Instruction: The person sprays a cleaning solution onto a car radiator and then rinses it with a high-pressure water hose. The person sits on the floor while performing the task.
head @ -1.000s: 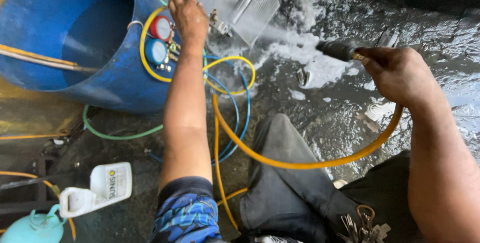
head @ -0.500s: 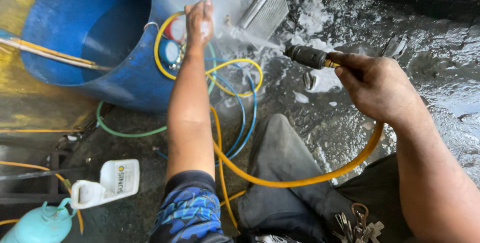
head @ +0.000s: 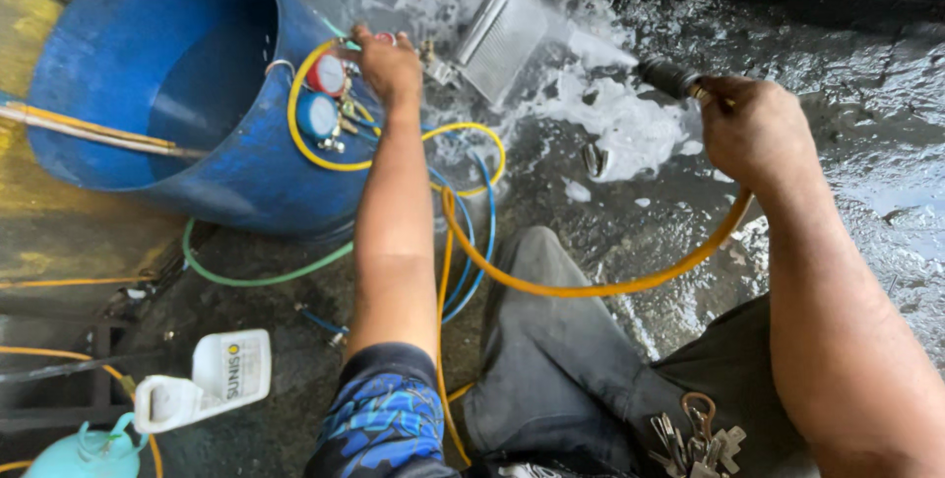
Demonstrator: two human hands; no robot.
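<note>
Down on the wet, dark floor point(head: 866, 163), the biggest thing is a blue plastic drum point(head: 148, 94) lying tilted on its side at the far left edge, its open mouth facing up and left. Beside it toward the far middle of the floor lies a ribbed metal coil panel point(head: 504, 33), tilted, with white foam point(head: 620, 124) spread over the floor just to its right. A yellow hose point(head: 591, 286) curves across the person's grey-trousered knee point(head: 551, 340) up to the right hand point(head: 753, 128), whose fingers are wrapped tight round the dark spray nozzle point(head: 661, 74) (its tip points at the foam and the panel). The left hand point(head: 389, 64) reaches out to the drum's side, its fingers curled down over a gauge set point(head: 325, 94) with one red dial and one blue dial; how firmly they grip it cannot be told. Blue and green hoses trail on the floor below the gauges. At the near left corner lie a white plastic jug point(head: 212, 375) and a pale teal gas cylinder point(head: 84, 450). Keys point(head: 694, 434) hang at the person's waist.
</note>
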